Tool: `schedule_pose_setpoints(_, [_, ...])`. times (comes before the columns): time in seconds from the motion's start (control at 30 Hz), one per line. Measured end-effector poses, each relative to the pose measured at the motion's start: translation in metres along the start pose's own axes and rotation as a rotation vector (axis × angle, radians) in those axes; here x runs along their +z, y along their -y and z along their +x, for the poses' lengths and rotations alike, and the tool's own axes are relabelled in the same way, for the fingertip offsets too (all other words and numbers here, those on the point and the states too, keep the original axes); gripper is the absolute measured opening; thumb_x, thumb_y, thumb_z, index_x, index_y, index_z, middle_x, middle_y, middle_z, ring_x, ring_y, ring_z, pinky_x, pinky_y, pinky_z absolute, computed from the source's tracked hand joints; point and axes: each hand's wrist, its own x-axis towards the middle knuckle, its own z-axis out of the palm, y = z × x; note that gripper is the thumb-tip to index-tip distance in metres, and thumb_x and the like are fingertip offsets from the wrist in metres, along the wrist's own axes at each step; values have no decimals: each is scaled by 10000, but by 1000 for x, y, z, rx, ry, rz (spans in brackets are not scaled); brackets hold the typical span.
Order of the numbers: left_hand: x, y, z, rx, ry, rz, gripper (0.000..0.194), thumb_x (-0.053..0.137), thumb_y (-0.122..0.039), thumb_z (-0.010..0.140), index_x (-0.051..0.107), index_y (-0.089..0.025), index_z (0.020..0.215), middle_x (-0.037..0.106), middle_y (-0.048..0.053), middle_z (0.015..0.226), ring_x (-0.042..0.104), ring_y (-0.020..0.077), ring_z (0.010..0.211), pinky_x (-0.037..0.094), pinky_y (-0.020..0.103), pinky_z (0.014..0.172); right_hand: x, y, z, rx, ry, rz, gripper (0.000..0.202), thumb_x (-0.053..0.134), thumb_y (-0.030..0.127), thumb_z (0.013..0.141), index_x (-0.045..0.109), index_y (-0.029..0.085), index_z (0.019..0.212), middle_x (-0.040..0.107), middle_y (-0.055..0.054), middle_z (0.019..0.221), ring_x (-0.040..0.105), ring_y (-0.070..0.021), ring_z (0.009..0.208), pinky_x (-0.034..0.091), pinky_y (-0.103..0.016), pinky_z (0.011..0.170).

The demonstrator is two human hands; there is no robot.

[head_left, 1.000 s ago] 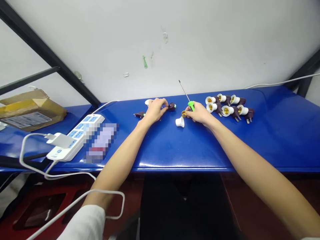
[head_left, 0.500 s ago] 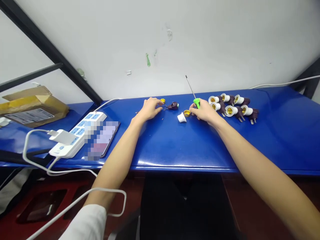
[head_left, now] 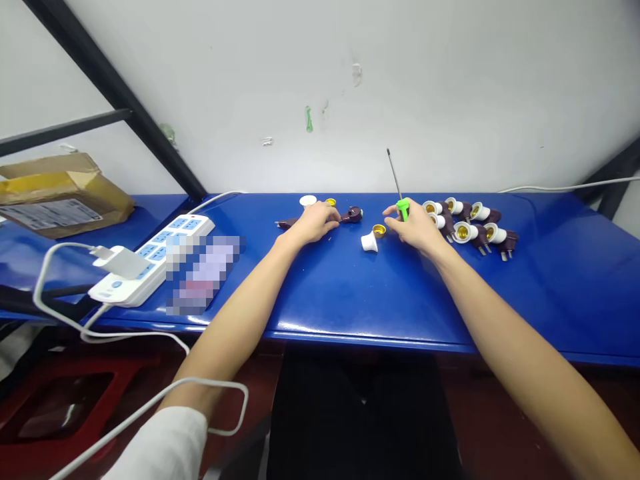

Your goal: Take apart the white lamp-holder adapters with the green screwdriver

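Note:
My left hand (head_left: 320,222) rests low over the table with curled fingers, its fingertips at the prong end of a dark brown plug base (head_left: 354,214). Partly behind that hand lie another brown plug part (head_left: 286,224), a white shell (head_left: 307,200) and a gold threaded ring (head_left: 331,201). In my right hand (head_left: 414,223) is a screwdriver (head_left: 403,208) with a green handle, its shaft pointing up and away. Between the hands, a white lamp-holder shell (head_left: 369,242) lies on its side beside a gold threaded sleeve (head_left: 379,231).
Several assembled plug-in lamp holders (head_left: 465,232) are grouped at the right on the blue table (head_left: 320,293). At the left are a white power strip (head_left: 155,257) with a charger, a blurred phone (head_left: 206,273) and a cardboard parcel (head_left: 70,200). A white cable (head_left: 150,407) crosses in front of my left arm.
My left hand has moved right and down to the brown plug base, its fingers drawing together and uncovering the white shell behind. My right hand still holds the screwdriver. The view has shifted slightly.

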Motion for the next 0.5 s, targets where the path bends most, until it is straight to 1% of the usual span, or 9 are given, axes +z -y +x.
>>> schedule_pose_setpoints(0.17, [-2,1,0,-28,8,-39,252,628,-221,936,819,-180,1095,811,121,1164,737,289,1081,528,417,1023,2,1,-2,-35,22,6,242,661,241,798,663,215,1039,621,3,815,563,-177,694,446,-307,630])
schedule_pose_setpoints(0.37, [-6,0,-1,-37,-9,-37,217,637,-187,916,823,-185,1029,812,113,1128,737,281,1063,532,387,979,3,1,-3,-76,52,13,266,673,301,824,657,223,1078,633,18,789,542,-156,641,473,-296,617])
schedule_pose_setpoints(0.43, [-6,-1,-2,-37,-4,-54,188,654,-209,916,820,-182,999,810,117,1083,737,283,1024,534,389,951,3,4,0,-85,57,9,286,667,309,835,674,214,1104,646,13,811,547,-152,632,491,-305,628])
schedule_pose_setpoints(0.5, [-7,-2,-2,-40,-10,-79,154,701,-271,907,814,-178,956,803,119,1032,733,291,998,534,398,938,4,9,5,-107,70,-8,311,682,292,829,701,203,1126,672,-3,849,588,-164,684,519,-323,683])
